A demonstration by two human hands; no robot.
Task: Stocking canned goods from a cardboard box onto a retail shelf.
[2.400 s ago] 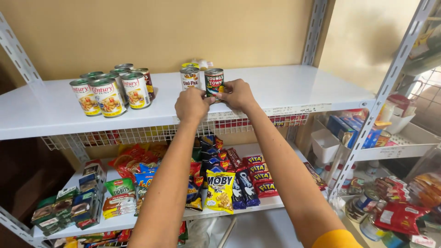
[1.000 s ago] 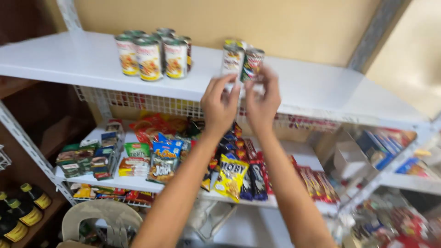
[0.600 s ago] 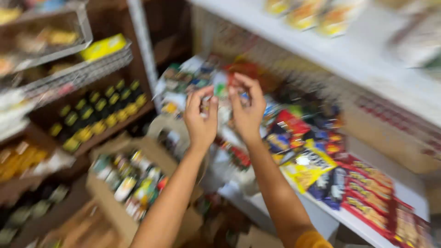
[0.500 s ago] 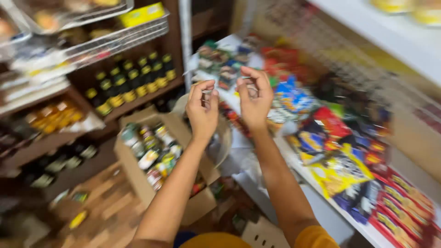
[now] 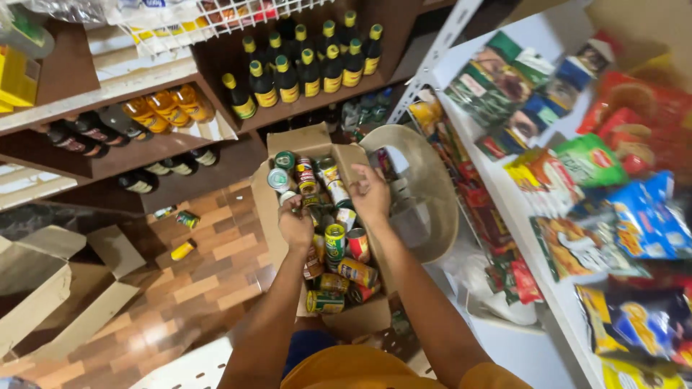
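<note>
Cans (image 5: pixel 333 241) fill the open cardboard box (image 5: pixel 268 202) on the wooden floor (image 5: pixel 194 288), most lying on their sides, a few upright near its far edge. Left hand (image 5: pixel 295 225) and right hand (image 5: pixel 369 194) curl down among them; the fingertips are hidden, so any grip is unclear. Moments ago both hands hung empty above the box. Dark bottles (image 5: pixel 310 68) line the shelf beyond.

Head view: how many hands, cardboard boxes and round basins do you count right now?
Hands: 2, left hand and right hand
Cardboard boxes: 2, box of cans and empty box
Round basin: 1
Total: 5
</note>
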